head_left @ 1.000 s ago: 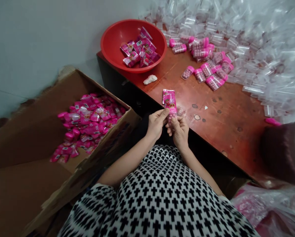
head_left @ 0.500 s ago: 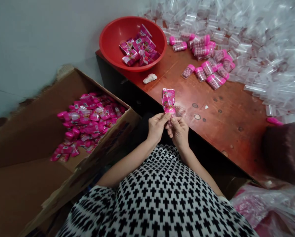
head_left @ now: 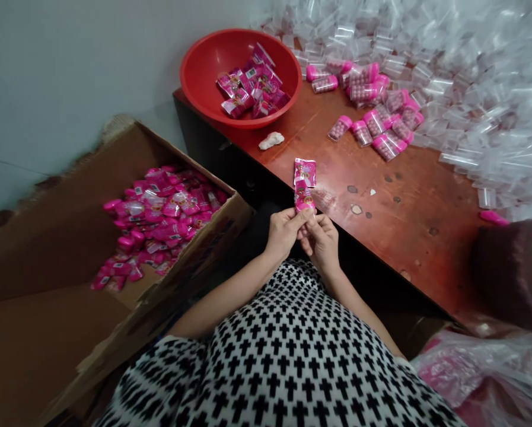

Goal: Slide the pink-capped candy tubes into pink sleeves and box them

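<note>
My left hand point(head_left: 282, 232) and my right hand point(head_left: 322, 238) meet close together at the near edge of the brown table point(head_left: 381, 196). Both pinch the lower end of a small pink candy tube wearing a pink printed wrapper point(head_left: 304, 185), which stands up above my fingers. Most of the tube is covered by the wrapper, and only its bottom is hidden in my fingers.
A red bowl point(head_left: 203, 65) holding several pink wrappers stands at the table's far left corner. Filled pink-capped tubes point(head_left: 372, 112) lie beyond, beside a heap of empty clear tubes point(head_left: 470, 77). A cardboard box point(head_left: 70, 237) of wrapped tubes sits at my left. A white lump point(head_left: 270, 141) lies on the table.
The pink wrapper has slid down over the tube, so the candy seen below it a second ago is now covered. My hands stayed in place.
</note>
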Demonstrator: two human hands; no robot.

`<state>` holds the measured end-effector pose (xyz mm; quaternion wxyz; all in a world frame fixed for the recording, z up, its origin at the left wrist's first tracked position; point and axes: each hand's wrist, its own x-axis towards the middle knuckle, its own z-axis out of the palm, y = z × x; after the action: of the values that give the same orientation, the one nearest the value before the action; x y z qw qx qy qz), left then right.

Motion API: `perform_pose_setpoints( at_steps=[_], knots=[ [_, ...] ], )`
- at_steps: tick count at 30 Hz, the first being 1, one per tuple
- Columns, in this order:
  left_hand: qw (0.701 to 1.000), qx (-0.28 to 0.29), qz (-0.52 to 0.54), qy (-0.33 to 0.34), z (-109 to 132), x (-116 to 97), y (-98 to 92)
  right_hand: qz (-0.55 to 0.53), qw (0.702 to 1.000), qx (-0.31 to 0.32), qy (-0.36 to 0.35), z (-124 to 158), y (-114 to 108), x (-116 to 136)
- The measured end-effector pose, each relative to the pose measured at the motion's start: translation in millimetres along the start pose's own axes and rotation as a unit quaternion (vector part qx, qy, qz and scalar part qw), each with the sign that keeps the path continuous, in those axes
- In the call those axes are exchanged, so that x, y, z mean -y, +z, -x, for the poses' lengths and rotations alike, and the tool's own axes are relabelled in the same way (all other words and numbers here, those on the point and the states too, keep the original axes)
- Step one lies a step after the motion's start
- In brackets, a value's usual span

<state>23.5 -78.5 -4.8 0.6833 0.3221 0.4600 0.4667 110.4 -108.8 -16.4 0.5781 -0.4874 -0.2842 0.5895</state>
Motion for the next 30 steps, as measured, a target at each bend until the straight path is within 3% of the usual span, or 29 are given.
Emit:
perform_pose_setpoints(
  at_steps=[3,7,10,15,21,25,30],
  knots=[
    [0.999,0.006,-0.012,0.044,7.1,-0.7,0.8,-0.063,0.997,0.019,0.033,-3.5,1.4,3.8],
    [0.997,0.029,0.076,0.019,7.0,-2.1,0.2,-0.051,0.998,0.014,0.028,-6.9,1.1,6.6],
    [0.992,0.006,0.125,0.016,1.7,-3.4,-2.5,-0.013,1.0,0.001,0.021,-6.0,-0.8,6.1],
    [0.99,-0.044,0.123,0.059,-13.6,-9.8,-10.4,0.048,0.999,-0.001,0.025,-2.4,-3.5,5.2],
    [0.988,-0.08,0.005,0.13,-31.5,-8.6,-16.1,0.071,0.997,0.007,0.01,-2.2,-4.6,5.5],
    [0.958,-0.113,-0.145,0.219,-34.7,-10.1,-13.4,0.071,0.997,0.019,0.016,-3.6,-7.1,4.6],
    [0.927,-0.105,-0.256,0.253,-29.4,-16.9,-2.5,0.071,0.997,0.012,-0.024,-5.7,-8.2,2.5]
  ],
)
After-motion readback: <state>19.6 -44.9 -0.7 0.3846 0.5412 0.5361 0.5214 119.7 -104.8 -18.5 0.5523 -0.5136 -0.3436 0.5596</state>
